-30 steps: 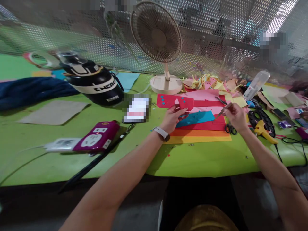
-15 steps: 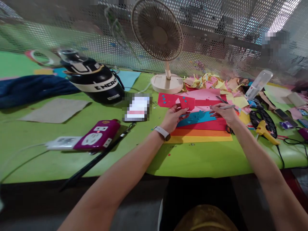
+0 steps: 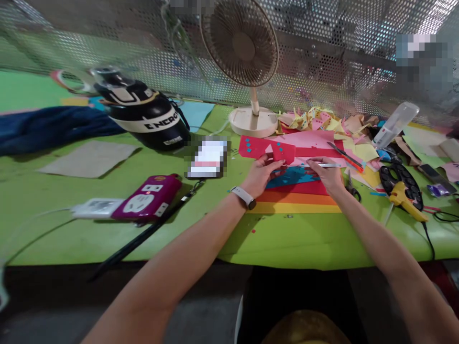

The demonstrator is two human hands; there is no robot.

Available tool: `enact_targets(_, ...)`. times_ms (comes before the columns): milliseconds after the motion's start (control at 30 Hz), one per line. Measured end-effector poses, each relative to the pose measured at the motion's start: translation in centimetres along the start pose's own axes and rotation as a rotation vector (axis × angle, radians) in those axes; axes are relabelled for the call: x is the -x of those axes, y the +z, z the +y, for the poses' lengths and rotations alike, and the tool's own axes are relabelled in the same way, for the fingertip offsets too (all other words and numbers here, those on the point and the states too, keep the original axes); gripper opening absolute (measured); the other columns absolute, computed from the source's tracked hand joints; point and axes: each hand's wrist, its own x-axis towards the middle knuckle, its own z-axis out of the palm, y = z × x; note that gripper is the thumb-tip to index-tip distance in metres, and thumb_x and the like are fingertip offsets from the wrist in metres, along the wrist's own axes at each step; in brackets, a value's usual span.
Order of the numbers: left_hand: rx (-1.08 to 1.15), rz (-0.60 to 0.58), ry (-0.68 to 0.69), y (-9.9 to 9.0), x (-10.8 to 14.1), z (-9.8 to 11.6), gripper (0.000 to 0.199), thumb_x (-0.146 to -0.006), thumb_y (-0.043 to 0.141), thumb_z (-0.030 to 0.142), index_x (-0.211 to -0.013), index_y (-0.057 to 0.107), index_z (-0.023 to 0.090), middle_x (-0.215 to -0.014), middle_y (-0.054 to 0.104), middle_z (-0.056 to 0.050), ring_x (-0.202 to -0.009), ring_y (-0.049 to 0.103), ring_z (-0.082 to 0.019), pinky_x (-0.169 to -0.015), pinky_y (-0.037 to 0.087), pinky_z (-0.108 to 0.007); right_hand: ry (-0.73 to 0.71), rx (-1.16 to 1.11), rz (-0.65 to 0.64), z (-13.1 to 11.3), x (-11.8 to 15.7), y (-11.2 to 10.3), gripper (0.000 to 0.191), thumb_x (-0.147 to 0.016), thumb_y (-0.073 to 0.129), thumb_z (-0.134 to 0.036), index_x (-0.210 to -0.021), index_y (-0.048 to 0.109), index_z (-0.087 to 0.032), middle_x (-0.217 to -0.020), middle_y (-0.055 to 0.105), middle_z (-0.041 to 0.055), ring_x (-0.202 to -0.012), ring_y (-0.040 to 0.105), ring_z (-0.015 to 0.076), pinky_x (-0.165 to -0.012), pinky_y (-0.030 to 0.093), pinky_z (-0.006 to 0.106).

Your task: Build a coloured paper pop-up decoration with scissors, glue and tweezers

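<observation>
My left hand (image 3: 258,176) is closed on the lower edge of a red paper piece (image 3: 254,147), pinching it between thumb and fingers. Small blue diamonds and a pale pink triangle show on the piece. In the fingers of my right hand (image 3: 328,176) lies a slim pair of silver tweezers (image 3: 330,165), its tip toward the left over the blue paper (image 3: 296,177). Whether the tip holds anything is too small to tell. Red, orange and yellow sheets (image 3: 297,209) are layered under both hands.
A utility knife (image 3: 349,158) and black scissors (image 3: 353,189) lie right of the sheets, near a yellow glue gun (image 3: 405,200). Behind stand a fan (image 3: 253,122) and paper scraps (image 3: 315,117). Leftward are a phone (image 3: 208,158), power strip (image 3: 148,198) and black bottle (image 3: 147,114).
My right hand has moved slightly left, closer to my left hand, and the tweezers now lie flatter. More of the knife and scissors shows. The view has shifted a little.
</observation>
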Motion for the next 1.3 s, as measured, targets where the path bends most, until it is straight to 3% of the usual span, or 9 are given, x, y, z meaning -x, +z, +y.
enact_targets(367, -0.033, -0.010, 0.003, 0.01, 0.20, 0.16, 0.027, -0.067, 0.078, 0.018, -0.089, 0.063, 0.018, -0.083, 0.072, -0.003, -0.073, 0.067, -0.015, -0.068, 0.052, -0.027, -0.022, 0.022, 0.008, 0.74, -0.39, -0.06, 0.035, -0.062, 0.079, -0.047, -0.077, 0.059, -0.022, -0.063, 0.069, -0.0018, -0.058, 0.069, 0.0166, -0.050, 0.050, 0.024)
enact_targets(900, -0.066, -0.027, 0.020, -0.17, 0.05, -0.06, 0.034, -0.064, 0.079, 0.024, -0.092, 0.061, 0.018, -0.087, 0.073, -0.005, -0.077, 0.068, -0.017, -0.070, 0.052, -0.029, -0.001, 0.020, -0.010, 0.74, -0.39, 0.01, 0.031, -0.062, 0.081, -0.044, -0.075, 0.061, -0.024, -0.065, 0.070, -0.0006, -0.059, 0.069, 0.0180, -0.052, 0.050, 0.027)
enact_targets(1300, -0.072, -0.029, 0.021, -0.06, 0.12, 0.05, 0.032, -0.065, 0.079, 0.024, -0.091, 0.061, 0.018, -0.085, 0.073, -0.005, -0.076, 0.068, -0.017, -0.068, 0.052, -0.028, -0.004, 0.053, 0.001, 0.48, -0.19, 0.09, 0.040, -0.058, 0.081, -0.055, -0.073, 0.059, -0.026, -0.063, 0.069, -0.0012, -0.056, 0.068, 0.0181, -0.047, 0.049, 0.027)
